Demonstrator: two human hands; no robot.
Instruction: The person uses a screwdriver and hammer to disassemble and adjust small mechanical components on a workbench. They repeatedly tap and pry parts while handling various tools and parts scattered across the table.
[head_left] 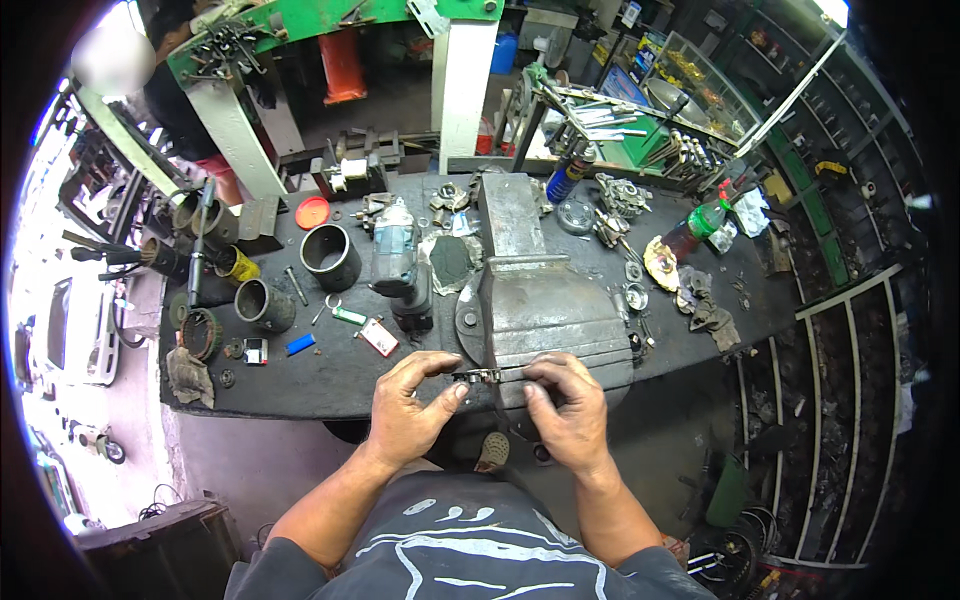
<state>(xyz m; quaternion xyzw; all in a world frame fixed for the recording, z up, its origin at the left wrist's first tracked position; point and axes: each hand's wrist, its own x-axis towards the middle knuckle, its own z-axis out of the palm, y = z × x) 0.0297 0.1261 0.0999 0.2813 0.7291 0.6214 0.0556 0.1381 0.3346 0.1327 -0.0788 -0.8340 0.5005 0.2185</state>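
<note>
My left hand (412, 405) is curled in a pinch around one end of a small dark metal part (478, 377), just in front of the bench vise (550, 310). My right hand (570, 412) has its thumb and fingers pinched together close to the part's other end. What sits between those right fingers is too small to make out. Behind my left hand, a grey power tool (396, 250) stands on the dark workbench (330, 385). A red and white pack (379, 337) and a green lighter (348, 315) lie nearby.
Metal cylinder sleeves (330, 258), a blue lighter (300, 344) and a round brush (201, 334) are on the left. To the right are a green-capped bottle (703, 225), a blue spray can (566, 178) and greasy rags (708, 312). A metal rack (850, 400) stands farther right.
</note>
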